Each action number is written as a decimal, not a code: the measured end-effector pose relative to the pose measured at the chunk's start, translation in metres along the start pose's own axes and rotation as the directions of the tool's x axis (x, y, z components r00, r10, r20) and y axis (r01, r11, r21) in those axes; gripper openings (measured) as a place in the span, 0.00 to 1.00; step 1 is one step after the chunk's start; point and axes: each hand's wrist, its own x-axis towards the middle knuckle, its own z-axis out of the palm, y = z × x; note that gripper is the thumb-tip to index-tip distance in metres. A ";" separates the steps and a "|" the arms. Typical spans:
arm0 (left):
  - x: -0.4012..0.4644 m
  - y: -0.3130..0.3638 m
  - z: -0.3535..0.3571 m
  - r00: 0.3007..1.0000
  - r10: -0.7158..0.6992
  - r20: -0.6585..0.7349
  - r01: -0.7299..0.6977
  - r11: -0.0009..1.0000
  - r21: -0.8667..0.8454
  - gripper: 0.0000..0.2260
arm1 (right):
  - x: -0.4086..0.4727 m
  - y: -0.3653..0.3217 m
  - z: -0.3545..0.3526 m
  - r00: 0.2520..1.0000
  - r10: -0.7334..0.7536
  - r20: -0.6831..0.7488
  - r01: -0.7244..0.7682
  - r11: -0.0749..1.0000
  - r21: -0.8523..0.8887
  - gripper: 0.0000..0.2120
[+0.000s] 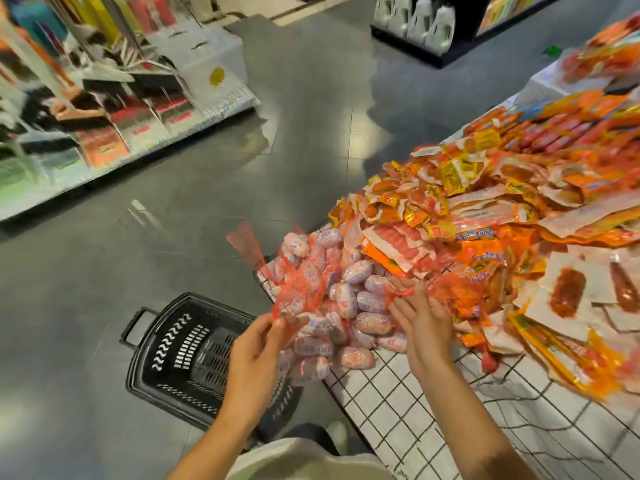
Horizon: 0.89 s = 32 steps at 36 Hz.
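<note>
Mesh bag (296, 287), pinched between left fingers (265, 327)

floor (173, 220): grey glossy tiles | shelves (69, 116): left, stocked | display table (398, 393): right, wire-gridded

The red mesh net bag (300, 284) that you pinch in your left hand (256, 344) is thin and see-through. It is stretched up from your fingertips across the heap. Under and around it lie small oval sausages (346, 299), each in a pale pink-white wrapper with blue and red print. They are piled loosely at the near left corner of the counter (391, 403). A second red net (450, 289) bunches just right of the pile. Its twisted neck lies at the fingertips of your right hand (422, 317), but the frame does not show whether you are pinching it.
</note>
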 end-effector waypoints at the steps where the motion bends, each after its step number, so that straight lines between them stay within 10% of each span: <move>1: 0.002 0.001 0.003 1.000 -0.008 0.002 0.008 1.000 -0.008 0.11 | 0.002 -0.001 0.000 1.000 -0.008 0.005 0.008 1.000 0.009 0.24; 13: 0.038 0.022 0.050 0.993 0.049 0.105 -0.038 0.994 -0.106 0.12 | 0.016 -0.015 0.010 0.975 -0.220 0.025 0.220 0.975 -0.013 0.16; 20: 0.058 -0.019 0.053 0.979 -0.050 0.198 -0.004 0.964 0.266 0.10 | 0.015 0.018 -0.007 0.966 -0.248 0.072 0.257 0.946 -0.198 0.15; 32: 0.071 -0.034 0.051 0.974 -0.035 0.222 -0.025 0.966 0.258 0.12 | -0.044 0.092 -0.032 0.947 -0.318 -0.044 0.295 0.916 -0.271 0.16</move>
